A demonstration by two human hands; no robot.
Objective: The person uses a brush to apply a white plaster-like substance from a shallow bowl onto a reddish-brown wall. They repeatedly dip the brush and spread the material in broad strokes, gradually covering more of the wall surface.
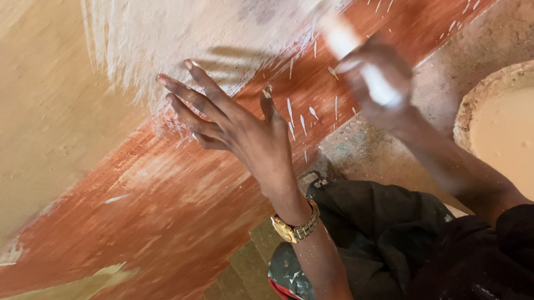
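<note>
Head view, looking down along a wall (pixel 16 124) to the floor (pixel 517 28).

Right hand (pixel 376 77): closed around the pale handle of a paintbrush (pixel 342 36); motion-blurred, so finger detail cannot be read. The brush's long axis runs from the fist at about 5 o'clock up to the bristle end at about 11 o'clock. The bristle end points at the wall and sits against a whitish, freshly coated patch (pixel 191 20) at the top centre of the frame. The head itself is too blurred to make out its shape.

Left hand (pixel 236 130): open, fingers spread and extended toward 11 o'clock, fingertips resting on the wall at the lower edge of the whitish patch; it holds nothing. Gold wristwatch (pixel 296 227) on that wrist.

Wall: tan upper zone at 9 to 10 o'clock; a reddish-brown band (pixel 150 217) crosses diagonally from 7 to 1 o'clock, flecked with white drips near both hands.

At 3 o'clock, on the floor: a round basin (pixel 479 104) filled with cream-coloured paint, well apart from the brush. Dark clothing (pixel 379 239) at 5 to 6 o'clock.
</note>
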